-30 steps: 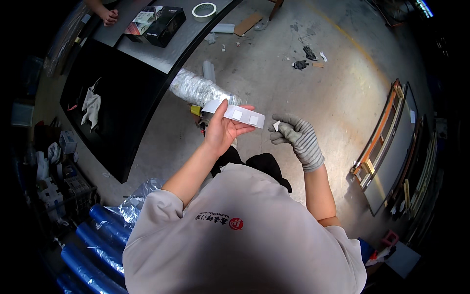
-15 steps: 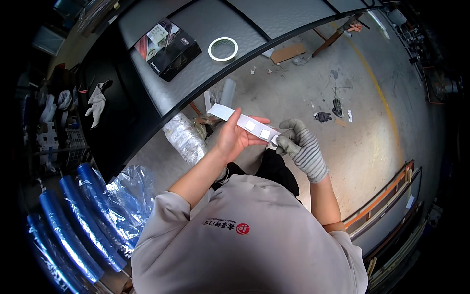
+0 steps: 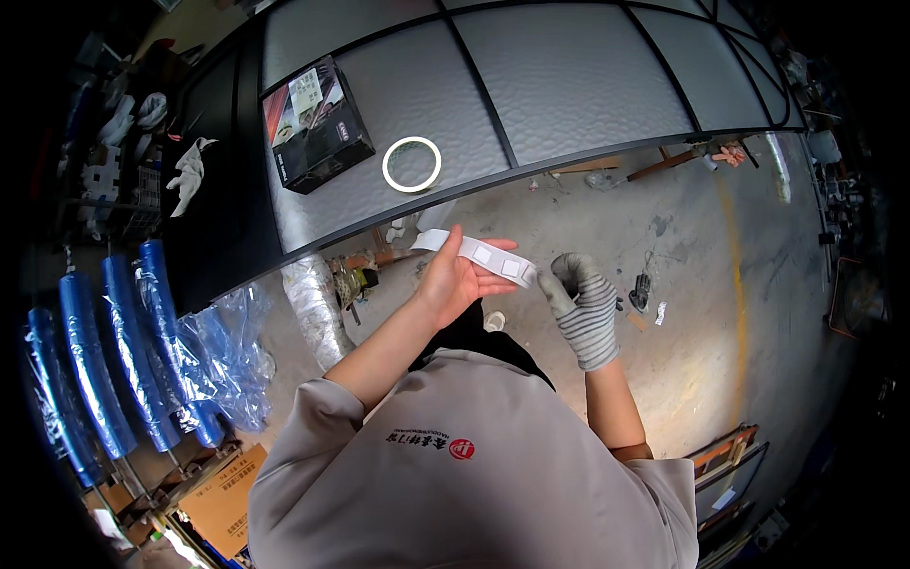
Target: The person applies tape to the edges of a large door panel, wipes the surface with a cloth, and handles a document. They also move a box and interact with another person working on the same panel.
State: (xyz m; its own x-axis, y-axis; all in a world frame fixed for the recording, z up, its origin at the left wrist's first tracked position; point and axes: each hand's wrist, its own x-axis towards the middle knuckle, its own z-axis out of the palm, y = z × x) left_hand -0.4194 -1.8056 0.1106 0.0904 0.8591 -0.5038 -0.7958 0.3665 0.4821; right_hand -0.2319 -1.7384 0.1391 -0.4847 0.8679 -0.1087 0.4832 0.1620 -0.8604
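Strip (image 3: 496, 261) above floor (image 3: 701, 284); rippled panel (image 3: 578, 85), perhaps glass

Far: dark-framed panel (image 3: 578, 81) of wavy grey glass, crossed by black bars. On its left part, black printed box (image 3: 318, 128); just right of box, pale tape ring (image 3: 410, 190), lying flat. Far left: crumpled white cloth or glove (image 3: 188, 175). Near left: row of blue rolls (image 3: 98, 356), clear plastic sheeting (image 3: 242, 353) beside them, brown carton (image 3: 226, 501) nearer still. Left of centre: silvery wrapped bundle (image 3: 315, 303). Right: dark glove (image 3: 642, 292) on grey floor (image 3: 687, 346), yellow line (image 3: 741, 318) farther right.
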